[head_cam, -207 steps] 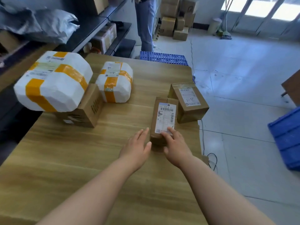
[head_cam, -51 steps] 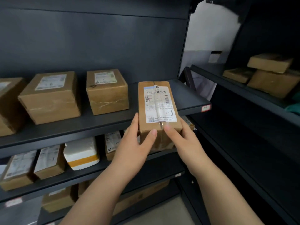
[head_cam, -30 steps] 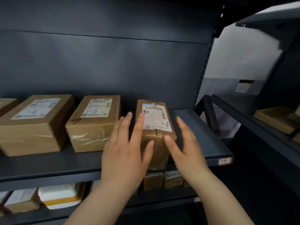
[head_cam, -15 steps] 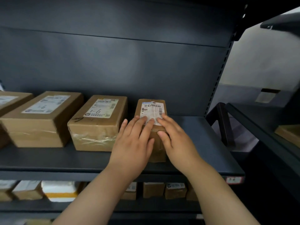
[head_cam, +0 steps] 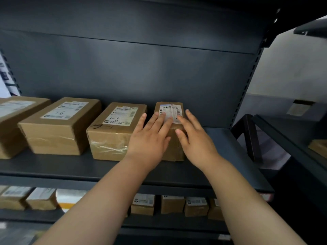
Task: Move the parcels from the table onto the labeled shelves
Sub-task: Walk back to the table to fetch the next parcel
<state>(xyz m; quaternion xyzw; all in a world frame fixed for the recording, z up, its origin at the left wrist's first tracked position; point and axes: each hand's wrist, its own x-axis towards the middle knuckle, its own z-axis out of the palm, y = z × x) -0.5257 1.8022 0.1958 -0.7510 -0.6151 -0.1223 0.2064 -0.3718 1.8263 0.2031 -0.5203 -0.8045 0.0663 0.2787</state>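
A narrow brown parcel (head_cam: 174, 151) with a white barcode label stands on the dark metal shelf (head_cam: 226, 156), lengthwise toward the back panel. It is the rightmost in a row of boxes. My left hand (head_cam: 150, 137) lies flat on its top and near face, fingers spread over the label. My right hand (head_cam: 194, 138) rests on its right top edge, fingers apart. Neither hand wraps around the parcel.
Left of it stand a box marked 1-6 (head_cam: 113, 133), another labeled box (head_cam: 58, 124) and a third box (head_cam: 10, 121). Bare shelf lies to the right. Several small boxes (head_cam: 172, 204) fill the shelf below. A second rack (head_cam: 283, 138) stands at the right.
The parcel went from my grip in front of the rack onto the shelf and slid toward the back panel. My fingers have since spread and flattened on it.
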